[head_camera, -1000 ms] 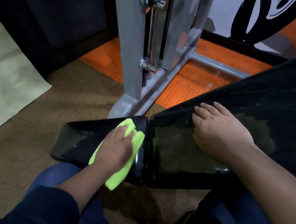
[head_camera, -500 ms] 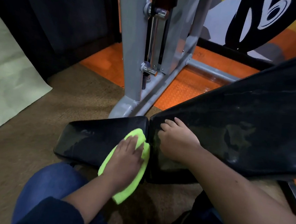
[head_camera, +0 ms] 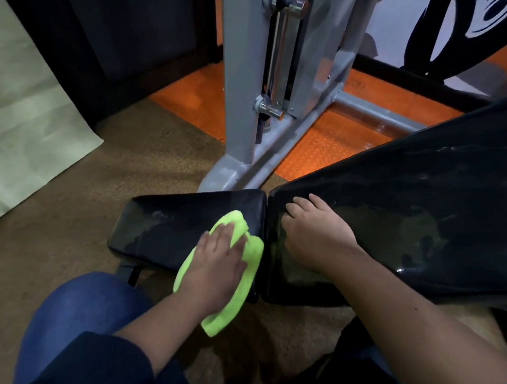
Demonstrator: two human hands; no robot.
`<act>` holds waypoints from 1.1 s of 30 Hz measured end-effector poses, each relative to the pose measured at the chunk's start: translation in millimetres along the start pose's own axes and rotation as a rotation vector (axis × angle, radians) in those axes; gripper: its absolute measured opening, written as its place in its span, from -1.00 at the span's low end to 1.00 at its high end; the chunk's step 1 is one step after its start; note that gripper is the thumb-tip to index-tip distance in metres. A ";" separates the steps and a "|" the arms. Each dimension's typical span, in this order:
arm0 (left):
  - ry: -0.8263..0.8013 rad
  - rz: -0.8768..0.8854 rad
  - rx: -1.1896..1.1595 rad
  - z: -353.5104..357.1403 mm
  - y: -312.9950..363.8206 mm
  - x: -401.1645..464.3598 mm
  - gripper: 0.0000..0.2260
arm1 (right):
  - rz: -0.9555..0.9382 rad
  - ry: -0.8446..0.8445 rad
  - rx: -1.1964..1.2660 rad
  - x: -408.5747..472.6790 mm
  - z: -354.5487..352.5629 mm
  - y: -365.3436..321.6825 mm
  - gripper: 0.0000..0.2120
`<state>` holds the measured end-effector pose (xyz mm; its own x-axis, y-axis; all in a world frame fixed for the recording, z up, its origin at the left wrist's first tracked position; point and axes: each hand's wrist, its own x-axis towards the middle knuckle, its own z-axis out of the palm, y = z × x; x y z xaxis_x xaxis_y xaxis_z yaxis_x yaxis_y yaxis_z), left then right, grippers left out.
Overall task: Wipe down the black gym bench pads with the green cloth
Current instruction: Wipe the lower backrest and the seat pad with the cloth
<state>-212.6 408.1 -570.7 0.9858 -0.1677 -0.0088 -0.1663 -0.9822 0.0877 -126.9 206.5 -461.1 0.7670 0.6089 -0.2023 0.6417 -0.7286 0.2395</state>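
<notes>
Wiping of the seat pad (head_camera: 183, 232): the left hand (head_camera: 217, 267) is pressing the green cloth (head_camera: 248, 266) flat against the pad's right end, fingers (head_camera: 223, 234) extended and lying close together on top of the cloth. The cloth's near edge is hanging off the pad's front. The right hand (head_camera: 318, 238) is resting on the lower end of the inclined back pad (head_camera: 410, 208), fingers curled loosely over its edge, bracing. Streaks are showing on both pads; even palm pressure and overlapping strokes toward the seat's left end would probably clear them best.
</notes>
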 end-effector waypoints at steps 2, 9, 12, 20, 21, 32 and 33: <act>-0.003 0.123 0.039 1.9 -2.2 -10.4 -0.49 | 0.002 0.003 0.002 -0.6 -0.6 0.2 -0.56; -0.057 0.105 0.009 -0.8 -7.8 -14.0 -0.38 | 0.006 0.006 0.010 -0.3 1.0 -1.5 -0.57; -0.059 0.265 0.129 1.5 -16.5 -24.5 -0.36 | 0.006 0.005 0.006 -0.1 1.9 -1.7 -0.58; -0.089 0.372 0.135 -1.6 -26.8 -32.2 -0.25 | 0.010 -0.004 0.012 -0.2 2.4 -1.2 -0.56; -0.058 0.406 0.091 -1.6 -34.8 -33.3 -0.26 | 0.007 -0.007 0.018 -0.7 1.6 -0.9 -0.56; -0.112 0.035 -0.132 -13.1 -15.7 -28.0 -0.29 | -0.010 0.020 0.016 2.3 1.5 -2.8 -0.58; -0.106 0.009 -0.127 -14.9 -18.7 -23.8 -0.30 | -0.012 0.015 0.020 2.3 2.0 -2.8 -0.59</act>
<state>-232.5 431.7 -557.3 0.9751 -0.1910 -0.1123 -0.1640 -0.9630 0.2139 -126.9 209.4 -464.1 0.7595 0.6221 -0.1903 0.6505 -0.7274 0.2185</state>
